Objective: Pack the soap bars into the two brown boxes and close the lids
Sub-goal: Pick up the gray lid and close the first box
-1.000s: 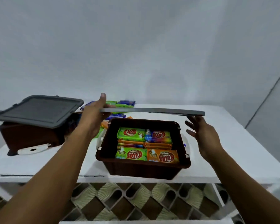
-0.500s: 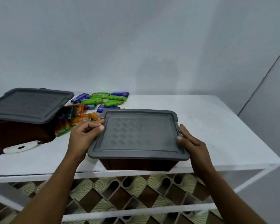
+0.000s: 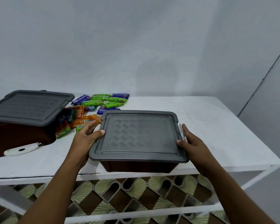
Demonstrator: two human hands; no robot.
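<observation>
Near the front edge of the white painted worktop (image 3: 217, 135), a dark brown rectangular plastic box (image 3: 136, 167) sits with a grey rectangular plastic lid (image 3: 141, 135) laid flat on it. The lid has rounded corners, a raised rim and a diamond-embossed centre.

Both forearms reach in from below. The left hand (image 3: 87, 136) grips the lid's left edge, thumb bent over the rim and fingers (image 3: 92, 125) held together down the side. The right hand (image 3: 191, 143) holds the right edge, thumb on the rim, fingers straight and pressed together along the side by a pale clip.

Loose soap bars in glossy green, blue and orange wrappers (image 3: 103, 101) lie in a heap behind the box and to its left. At far left, a second brown plastic box (image 3: 14, 135) stands tilted, its own grey lid (image 3: 27, 107) resting askew on top, and a white oval latch (image 3: 19, 150) hangs at its side. Fan-patterned floor tiles (image 3: 120, 199) show beneath the worktop.
</observation>
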